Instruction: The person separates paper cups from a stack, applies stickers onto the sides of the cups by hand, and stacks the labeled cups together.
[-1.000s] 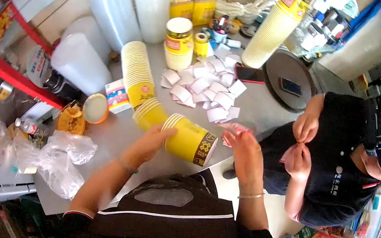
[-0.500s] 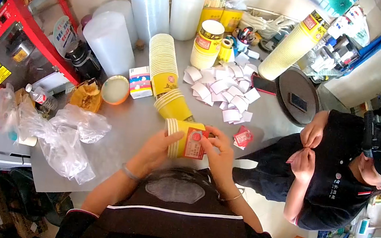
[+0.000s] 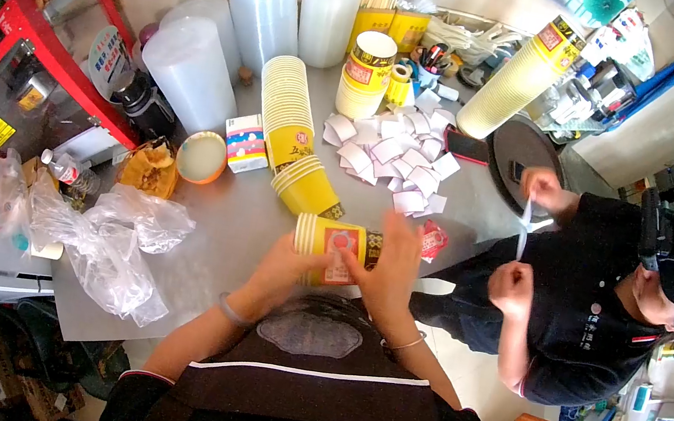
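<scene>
My left hand (image 3: 279, 270) is wrapped round a short stack of yellow paper cups (image 3: 312, 231) lying on its side above the table edge. A red and white label (image 3: 339, 257) sits on the outer cup. My right hand (image 3: 388, 276) is at the base end, thumb on the label and fingers stretched out, blurred. Just beyond lies another short stack of yellow cups (image 3: 310, 189), against a longer cup stack (image 3: 285, 101). Red labels (image 3: 433, 241) lie on the table to the right of my hand, partly hidden by it.
White paper pieces (image 3: 399, 154) are heaped in the middle. A co-worker (image 3: 588, 294) at right holds a white strip. A tall cup stack (image 3: 506, 87) stands behind a phone (image 3: 466, 146). Left are plastic bags (image 3: 120, 247), an orange bowl (image 3: 202, 157) and a red popcorn machine (image 3: 42, 67).
My right hand has turned, its fingers rising past the cup's base and its thumb now on the label. The co-worker's hands have moved apart with a white strip between them.
</scene>
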### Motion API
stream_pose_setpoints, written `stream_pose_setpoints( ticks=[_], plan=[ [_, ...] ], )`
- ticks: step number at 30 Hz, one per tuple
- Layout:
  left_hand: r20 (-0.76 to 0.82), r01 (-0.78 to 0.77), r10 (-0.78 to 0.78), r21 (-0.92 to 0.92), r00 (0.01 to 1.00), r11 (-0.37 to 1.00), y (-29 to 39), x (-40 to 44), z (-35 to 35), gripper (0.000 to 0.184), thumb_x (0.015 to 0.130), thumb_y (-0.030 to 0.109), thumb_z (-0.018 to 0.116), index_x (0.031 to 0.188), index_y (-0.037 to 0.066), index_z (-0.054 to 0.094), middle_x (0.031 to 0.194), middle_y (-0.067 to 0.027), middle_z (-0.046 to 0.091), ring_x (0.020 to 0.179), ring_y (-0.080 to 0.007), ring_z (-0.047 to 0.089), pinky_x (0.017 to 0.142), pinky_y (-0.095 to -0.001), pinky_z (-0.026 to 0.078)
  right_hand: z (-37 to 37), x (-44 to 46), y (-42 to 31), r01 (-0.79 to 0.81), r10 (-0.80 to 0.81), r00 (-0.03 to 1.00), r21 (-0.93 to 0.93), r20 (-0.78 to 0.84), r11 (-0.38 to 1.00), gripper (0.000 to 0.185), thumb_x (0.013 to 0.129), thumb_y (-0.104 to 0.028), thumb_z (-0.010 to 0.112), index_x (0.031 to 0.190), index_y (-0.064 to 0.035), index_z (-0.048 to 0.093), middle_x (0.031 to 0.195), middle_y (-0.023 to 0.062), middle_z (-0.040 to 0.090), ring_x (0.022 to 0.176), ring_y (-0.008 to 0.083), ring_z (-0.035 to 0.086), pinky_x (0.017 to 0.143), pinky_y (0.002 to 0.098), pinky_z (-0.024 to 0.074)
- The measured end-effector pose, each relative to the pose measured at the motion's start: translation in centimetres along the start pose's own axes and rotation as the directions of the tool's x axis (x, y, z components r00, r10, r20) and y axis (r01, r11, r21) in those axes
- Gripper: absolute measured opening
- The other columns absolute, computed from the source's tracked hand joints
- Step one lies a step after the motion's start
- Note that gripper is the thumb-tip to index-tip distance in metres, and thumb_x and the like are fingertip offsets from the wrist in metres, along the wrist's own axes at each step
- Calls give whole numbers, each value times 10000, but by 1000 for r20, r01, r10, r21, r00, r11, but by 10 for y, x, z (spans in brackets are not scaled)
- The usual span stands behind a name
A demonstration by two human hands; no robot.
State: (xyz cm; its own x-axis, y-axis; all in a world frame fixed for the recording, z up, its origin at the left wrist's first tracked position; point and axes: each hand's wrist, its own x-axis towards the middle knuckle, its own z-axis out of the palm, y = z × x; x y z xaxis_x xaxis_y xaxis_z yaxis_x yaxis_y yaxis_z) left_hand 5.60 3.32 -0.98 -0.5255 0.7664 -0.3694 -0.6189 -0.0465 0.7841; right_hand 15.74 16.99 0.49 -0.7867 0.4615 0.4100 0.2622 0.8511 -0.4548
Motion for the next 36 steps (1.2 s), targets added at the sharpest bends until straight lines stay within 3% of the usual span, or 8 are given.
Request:
stream_pose_setpoints(
  ticks=[3,7,14,19,24,31,34,36],
  plan=[
    [-30,12,-12,-8,999,1000,4,1,1,315,780,7,593,1087,-19,529,1021,-102,606,888,-181,612,789,-295,500,-5,11,17,-143,134,978,-50,-157,988,790,695,-237,715,1302,58,305,1298,237,384,1211,371,353,1047,461,220],
    [-3,-72,72,-52,997,996,-1,11,-3,256,826,47,529,1074,-12,542,1020,-106,605,891,-182,610,775,-291,500,13,3,9,527,-552,745,177,375,831,733,730,-245,671,1305,39,317,1343,231,340,1269,382,292,1069,465,192],
    [-141,10,-23,-89,990,996,21,23,-14,282,902,192,469,1079,-14,544,982,-104,612,879,-161,591,771,-287,481,17,-3,9,581,-596,720,160,357,798,790,754,-383,627,1322,47,284,1365,195,325,1287,315,291,1076,450,187],
    [125,-175,129,508,984,843,20,21,-10,319,918,217,462,1129,-15,522,1029,-105,603,958,-166,573,834,-308,463,19,53,58,-103,-215,720,408,660,907,758,799,-355,627,1365,-15,254,1377,191,308,1223,294,385,1004,419,328],
    [31,-119,121,-52,992,991,31,32,-15,338,884,122,463,1192,-17,472,1114,-102,569,1000,-188,563,873,-326,451,29,36,78,-624,148,780,776,608,97,781,773,-200,682,1388,-44,225,1309,146,409,1111,207,486,911,325,416],
    [80,-9,21,-149,997,989,42,40,-4,405,789,2,454,1193,-39,454,1123,-135,560,1027,-219,559,903,-342,445,35,41,62,-217,72,967,638,245,739,944,666,-203,774,1396,-57,194,1336,149,350,1181,255,411,958,343,375],
    [109,-15,39,-216,993,976,44,51,-4,435,748,-14,465,1181,-47,459,1118,-151,558,1031,-227,558,906,-350,444,24,59,54,-27,-83,980,535,181,844,986,636,-196,796,1401,-72,185,1360,151,321,1229,272,358,973,357,361],
    [51,-34,48,-241,998,970,43,56,-4,452,726,-29,475,1178,-46,466,1119,-146,559,1032,-228,559,910,-347,442,36,60,67,-242,-8,946,725,323,645,946,660,-181,766,1401,-53,193,1414,124,253,1260,234,323,998,327,329]
  ],
)
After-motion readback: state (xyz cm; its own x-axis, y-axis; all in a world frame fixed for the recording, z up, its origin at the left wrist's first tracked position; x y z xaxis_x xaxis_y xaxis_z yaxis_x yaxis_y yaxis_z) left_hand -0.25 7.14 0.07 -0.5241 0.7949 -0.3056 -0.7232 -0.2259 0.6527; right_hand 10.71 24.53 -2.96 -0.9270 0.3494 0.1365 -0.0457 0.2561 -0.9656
